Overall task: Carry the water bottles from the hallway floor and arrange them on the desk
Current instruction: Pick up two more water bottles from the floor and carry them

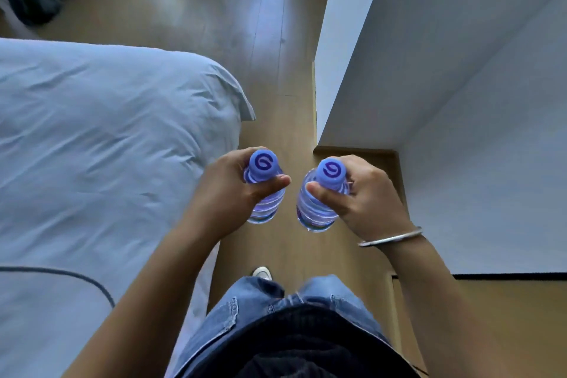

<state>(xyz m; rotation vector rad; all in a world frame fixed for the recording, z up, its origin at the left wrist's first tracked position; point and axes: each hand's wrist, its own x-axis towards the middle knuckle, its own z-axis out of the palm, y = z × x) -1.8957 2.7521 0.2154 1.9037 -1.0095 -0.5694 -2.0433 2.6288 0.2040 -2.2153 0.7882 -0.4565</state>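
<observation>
bottles upright, left hand (pixel 233 190) gripping one (pixel 264 193), right hand (pixel 359 193) the other (pixel 313 209), between bed (pixel 107 132) and wall (pixel 429 71).

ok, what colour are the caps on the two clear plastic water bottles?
Light blue caps with a dark purple swirl logo, clearest in the head view.

Bed (pixel 107 138) left, wall (pixel 445 71) right, two bottles (pixel 264 190) (side by side) above the floor (pixel 276 71) between

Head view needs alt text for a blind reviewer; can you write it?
Looking down, a left hand and a right hand each hold an upright water bottle, left bottle and right bottle, by the neck. The person stands on a wooden floor between a bed and a white wall.
</observation>
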